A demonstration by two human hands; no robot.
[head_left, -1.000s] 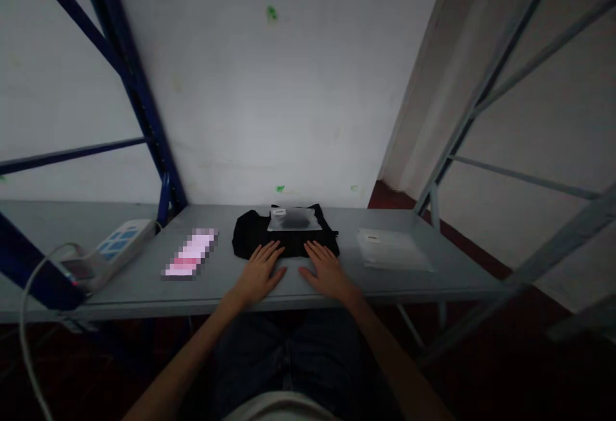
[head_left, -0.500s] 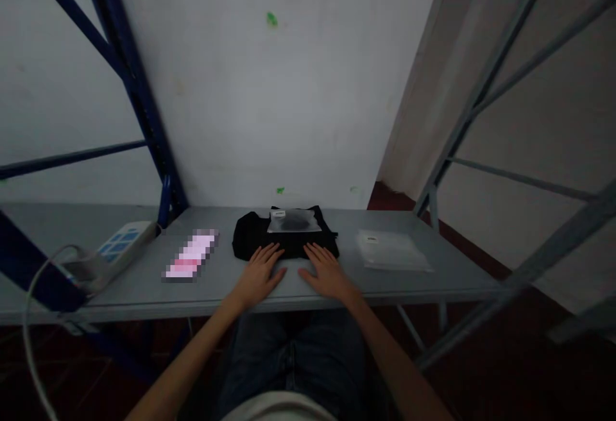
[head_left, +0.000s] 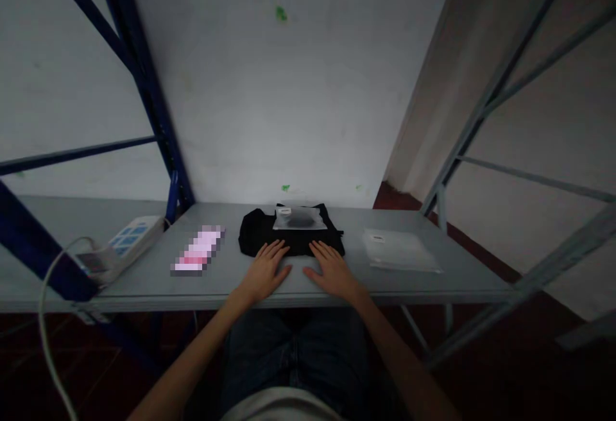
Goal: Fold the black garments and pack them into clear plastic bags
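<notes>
The black cloth is laid on the table under a pouch, its near edge overlapped by the left hand and right hand, their fingers outstretched and unclenched.

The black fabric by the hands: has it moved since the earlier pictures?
No; the black fabric lies in the same spot on the gray tabletop.

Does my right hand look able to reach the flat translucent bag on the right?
Probably yes: your right hand lies open at the black fabric, and no visible object stands between it and the flat translucent bag.
</notes>
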